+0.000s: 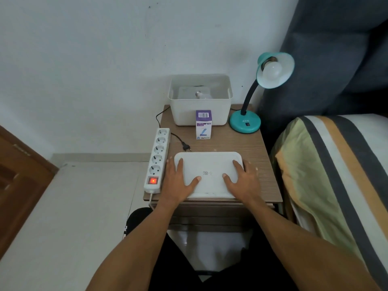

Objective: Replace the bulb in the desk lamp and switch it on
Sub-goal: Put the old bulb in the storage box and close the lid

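Note:
A teal desk lamp [245, 122] stands at the back right of the small wooden table [256, 148], its shade tilted toward me with a white bulb [272, 70] in the socket, unlit. A purple and white bulb box [203, 124] stands upright in front of a white bin [200, 114], and another bulb [201, 94] lies inside the bin. The lamp's black plug [186, 147] lies loose on the table beside the power strip [157, 159]. My left hand [180, 181] and right hand [241, 179] rest flat, fingers spread, on a white lid [210, 164] near the front edge.
The power strip's red switch [153, 181] glows and its sockets hold nothing. A bed with a striped cover [336, 175] and a dark headboard [336, 59] flank the table on the right. A wooden door [21, 181] is at the left, a white wall behind.

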A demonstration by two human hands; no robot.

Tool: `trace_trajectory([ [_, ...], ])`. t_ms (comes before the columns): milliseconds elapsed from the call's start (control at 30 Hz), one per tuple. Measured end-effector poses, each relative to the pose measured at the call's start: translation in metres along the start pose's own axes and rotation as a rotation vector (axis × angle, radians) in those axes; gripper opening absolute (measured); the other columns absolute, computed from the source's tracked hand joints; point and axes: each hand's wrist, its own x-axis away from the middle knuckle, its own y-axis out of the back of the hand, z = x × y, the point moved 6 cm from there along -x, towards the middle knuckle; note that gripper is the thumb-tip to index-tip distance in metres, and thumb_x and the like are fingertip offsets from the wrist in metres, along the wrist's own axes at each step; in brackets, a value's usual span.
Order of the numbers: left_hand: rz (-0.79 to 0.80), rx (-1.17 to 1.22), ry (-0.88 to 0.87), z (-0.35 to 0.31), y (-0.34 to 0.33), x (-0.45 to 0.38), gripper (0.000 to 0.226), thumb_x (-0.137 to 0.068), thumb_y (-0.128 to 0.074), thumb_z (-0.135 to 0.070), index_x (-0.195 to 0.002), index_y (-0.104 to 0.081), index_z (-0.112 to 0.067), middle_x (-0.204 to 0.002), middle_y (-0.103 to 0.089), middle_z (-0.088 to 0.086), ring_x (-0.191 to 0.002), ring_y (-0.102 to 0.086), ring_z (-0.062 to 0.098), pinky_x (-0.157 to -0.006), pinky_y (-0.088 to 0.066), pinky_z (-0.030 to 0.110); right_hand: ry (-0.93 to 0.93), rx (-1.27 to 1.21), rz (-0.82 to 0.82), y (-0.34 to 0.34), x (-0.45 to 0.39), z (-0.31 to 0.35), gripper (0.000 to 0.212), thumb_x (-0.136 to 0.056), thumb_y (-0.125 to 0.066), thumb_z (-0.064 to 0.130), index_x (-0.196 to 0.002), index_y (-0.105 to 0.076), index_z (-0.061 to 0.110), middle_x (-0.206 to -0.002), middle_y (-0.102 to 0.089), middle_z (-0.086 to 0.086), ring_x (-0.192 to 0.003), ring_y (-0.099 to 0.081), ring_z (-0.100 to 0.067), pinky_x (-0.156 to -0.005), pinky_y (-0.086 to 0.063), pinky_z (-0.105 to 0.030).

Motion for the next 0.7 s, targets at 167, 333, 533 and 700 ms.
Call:
trace_trajectory([
  [167, 0.003, -0.01, 0.027, -0.001, -0.003, 0.0, 0.101, -0.09, -0.049, -0.078, -0.165, -0.011, -0.022, -0.174, 0.004, 0.011, -0.161, 0.009, 0.026, -0.129, -0.004, 0.043, -0.031, -0.045, -0.041, -0.004, 0.004, -0.003, 0.067, -0.092, -0.055, 0.057, -0.148, -0.043, 0.023, -0.158, -0.033, -0.012, -0.149, -0.024, -0.031, -0.124, -0.007, -0.046],
  [333, -0.073, 0.087, 0.053, -0.002, -0.001, 0.002, 0.101, -0.085, -0.065, -0.073, -0.161, -0.026, -0.02, -0.172, -0.01, 0.008, -0.16, -0.005, 0.025, -0.128, -0.012, 0.04, -0.112, -0.175, -0.041, -0.001, 0.005, 0.0, 0.069, -0.086, -0.067, 0.05, -0.146, -0.049, 0.021, -0.158, -0.033, -0.012, -0.148, -0.025, -0.032, -0.123, -0.013, -0.045],
  [533, -0.133, 0.217, 0.093, 0.005, 0.007, 0.001, 0.108, -0.078, -0.076, -0.069, -0.161, -0.03, -0.017, -0.171, -0.018, 0.004, -0.158, -0.017, 0.023, -0.125, -0.021, 0.038, -0.127, -0.33, -0.045, 0.012, -0.002, 0.012, 0.073, -0.083, -0.075, 0.043, -0.147, -0.048, 0.018, -0.158, -0.034, -0.009, -0.143, -0.036, -0.03, -0.113, -0.036, -0.044],
  [700, -0.22, 0.256, 0.019, -0.014, 0.041, -0.022, 0.109, -0.077, -0.082, -0.062, -0.16, -0.032, -0.011, -0.171, -0.018, 0.006, -0.157, -0.019, 0.023, -0.125, -0.018, 0.036, -0.069, -0.36, -0.102, 0.045, -0.024, 0.033, 0.074, -0.086, -0.074, 0.039, -0.15, -0.044, 0.016, -0.157, -0.034, -0.008, -0.14, -0.036, -0.027, -0.112, -0.036, -0.042],
])
